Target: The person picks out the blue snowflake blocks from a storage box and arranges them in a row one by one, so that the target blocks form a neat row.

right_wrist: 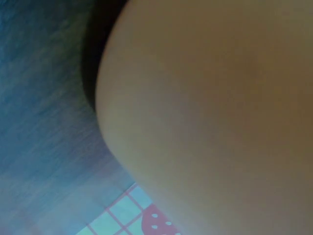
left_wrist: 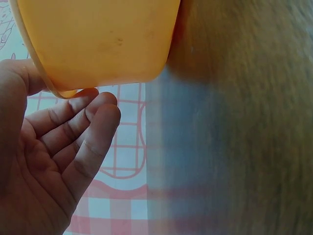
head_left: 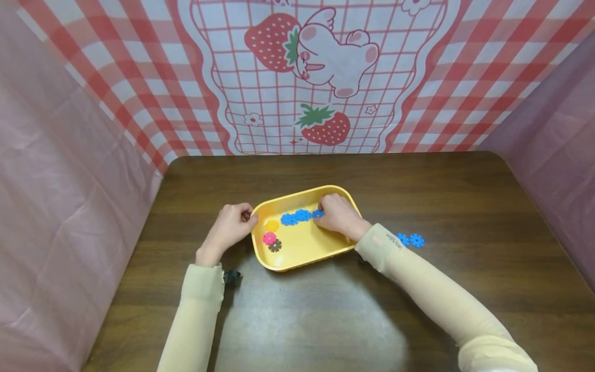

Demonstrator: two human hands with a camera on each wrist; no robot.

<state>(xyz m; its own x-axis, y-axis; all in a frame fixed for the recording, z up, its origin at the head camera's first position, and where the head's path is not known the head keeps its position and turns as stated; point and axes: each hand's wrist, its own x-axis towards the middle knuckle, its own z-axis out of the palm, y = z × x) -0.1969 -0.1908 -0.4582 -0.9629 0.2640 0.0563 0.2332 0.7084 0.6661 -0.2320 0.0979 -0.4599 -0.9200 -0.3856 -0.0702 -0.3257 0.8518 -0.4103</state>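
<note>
Tray of smooth, faintly glossy yellow plastic (head_left: 304,245), oblong with rounded corners and a thin rim, sitting on a dark brown wood-grain table (head_left: 297,320). With the left hand (head_left: 229,227), pinching the rim at the left end, thumb inside, fingers curving outside. With the right hand (head_left: 340,214), reaching in at the far right and holding a small flat blue disc (head_left: 317,213) at the fingertips. Lying left of it on the tray floor, overlapping and showing petal-like teeth: blue notched discs (head_left: 289,220). Resting by the left wall: a yellow notched disc (head_left: 271,226), then a pink notched disc (head_left: 268,238) meeting a dark brown notched disc (head_left: 276,246). Lying outside, partly behind a pale cream fabric sleeve (head_left: 418,274): more blue toothed discs (head_left: 417,241).
</note>
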